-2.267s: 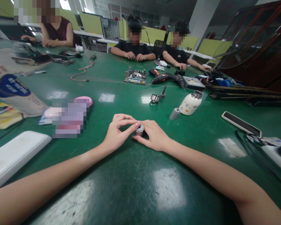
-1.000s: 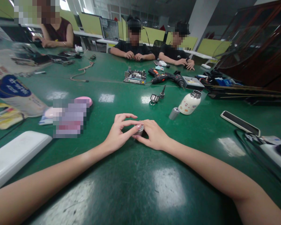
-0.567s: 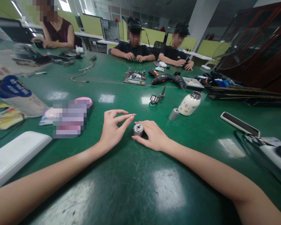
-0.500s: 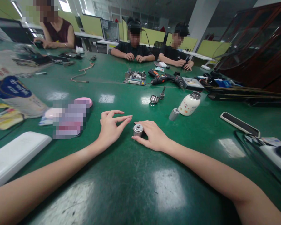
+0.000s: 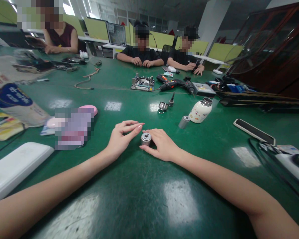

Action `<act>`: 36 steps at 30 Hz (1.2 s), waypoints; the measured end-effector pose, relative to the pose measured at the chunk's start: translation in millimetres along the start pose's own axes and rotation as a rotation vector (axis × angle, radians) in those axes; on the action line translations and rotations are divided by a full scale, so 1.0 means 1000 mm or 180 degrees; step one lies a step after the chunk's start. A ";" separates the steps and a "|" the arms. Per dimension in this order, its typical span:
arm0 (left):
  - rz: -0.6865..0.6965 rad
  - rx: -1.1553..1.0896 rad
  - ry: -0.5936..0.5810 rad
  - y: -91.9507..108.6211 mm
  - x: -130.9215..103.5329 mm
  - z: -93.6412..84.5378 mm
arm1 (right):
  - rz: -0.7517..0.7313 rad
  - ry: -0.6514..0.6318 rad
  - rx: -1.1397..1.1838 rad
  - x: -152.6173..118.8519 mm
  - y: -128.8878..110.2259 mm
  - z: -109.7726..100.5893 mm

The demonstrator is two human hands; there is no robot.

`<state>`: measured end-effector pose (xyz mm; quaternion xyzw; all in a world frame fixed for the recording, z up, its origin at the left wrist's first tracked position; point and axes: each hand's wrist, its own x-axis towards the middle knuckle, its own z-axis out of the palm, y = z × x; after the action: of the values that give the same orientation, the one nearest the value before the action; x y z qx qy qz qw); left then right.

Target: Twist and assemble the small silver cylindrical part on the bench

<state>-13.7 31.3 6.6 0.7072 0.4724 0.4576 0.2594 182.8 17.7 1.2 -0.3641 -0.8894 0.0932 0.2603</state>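
A short silver metal cylinder point(image 5: 146, 142) stands upright on the green table, with a dark hole and smaller holes in its top face. My right hand point(image 5: 163, 144) grips it, thumb on the near side and fingers round the far side. Just left of it and slightly higher, my left hand point(image 5: 121, 137) is raised with thumb and fingertips pinched together. Whatever might be between those fingertips is too small to make out. Farther off, a second metal cylinder point(image 5: 184, 122) stands beside a white patterned bottle point(image 5: 200, 111) with no lid on.
Beyond my hands lie a metal cup-shaped part point(image 5: 163, 106), a circuit board point(image 5: 143, 83) and power drills point(image 5: 175, 83). A phone point(image 5: 254, 131) is at right, a white box-like object point(image 5: 20, 169) at left. Several people sit across the green table point(image 5: 144, 205).
My left hand has shifted a little right, and its spread fingers have drawn closer together. My right hand keeps its hold on the cylinder, whose top shows fewer dark marks.
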 end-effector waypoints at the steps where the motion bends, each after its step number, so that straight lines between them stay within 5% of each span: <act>1: -0.0044 -0.0195 -0.0150 0.003 -0.002 0.002 | -0.0021 0.0009 0.0005 0.000 0.000 0.000; 36: -0.0007 -0.0567 -0.0545 0.010 -0.005 0.007 | -0.0028 -0.0014 -0.0003 0.000 0.001 0.001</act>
<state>-3.6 22.9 9.8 0.7173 0.4067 0.4354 0.3611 183.0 18.8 -0.1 -0.3601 -0.8916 0.0925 0.2585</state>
